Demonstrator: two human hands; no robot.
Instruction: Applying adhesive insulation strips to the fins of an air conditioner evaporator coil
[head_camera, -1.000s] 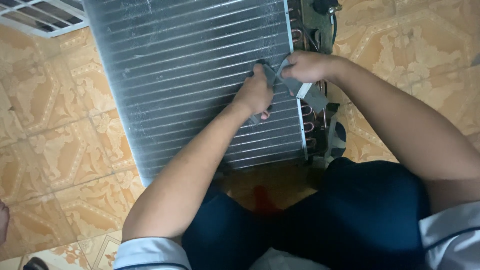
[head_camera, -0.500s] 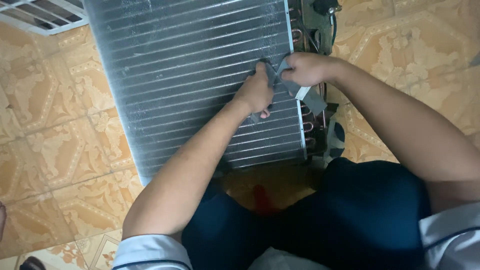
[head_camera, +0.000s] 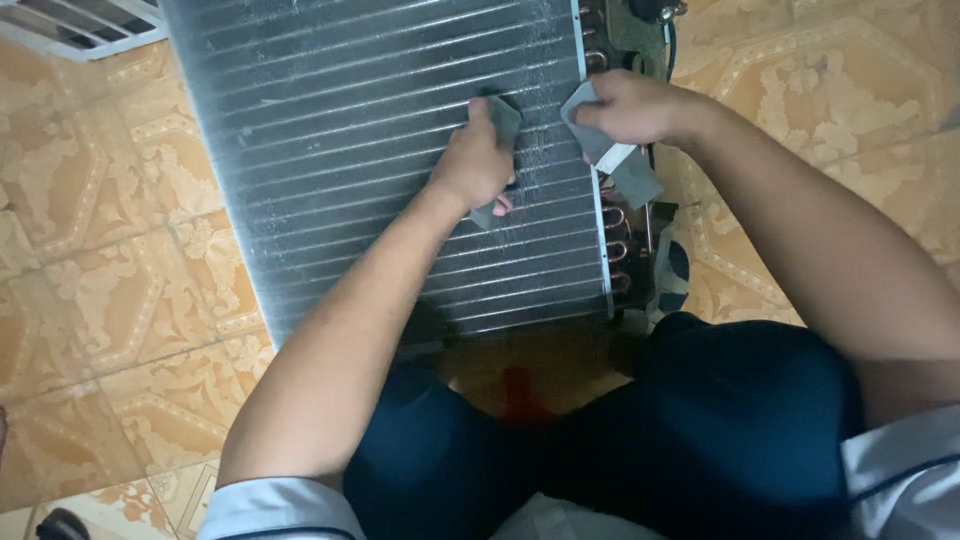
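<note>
— Coil, the finned one, lies flat on the tiled floor, just ahead of the knees. Left hand grips a grey pad against the fins.
— Right hand pinches another grey piece at the edge, by the copper bends. Looks like mid-wipe; light, even strokes next.

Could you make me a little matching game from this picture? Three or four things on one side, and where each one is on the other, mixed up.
Things:
1. left hand
2. right hand
3. copper tube bends
4. white grille

Places:
A. top left corner, on the floor
B. right end of the finned coil
C. on the coil's face, holding a grey pad
D. at the coil's right edge, holding a grey pad

Pairs: 1-C, 2-D, 3-B, 4-A
</note>
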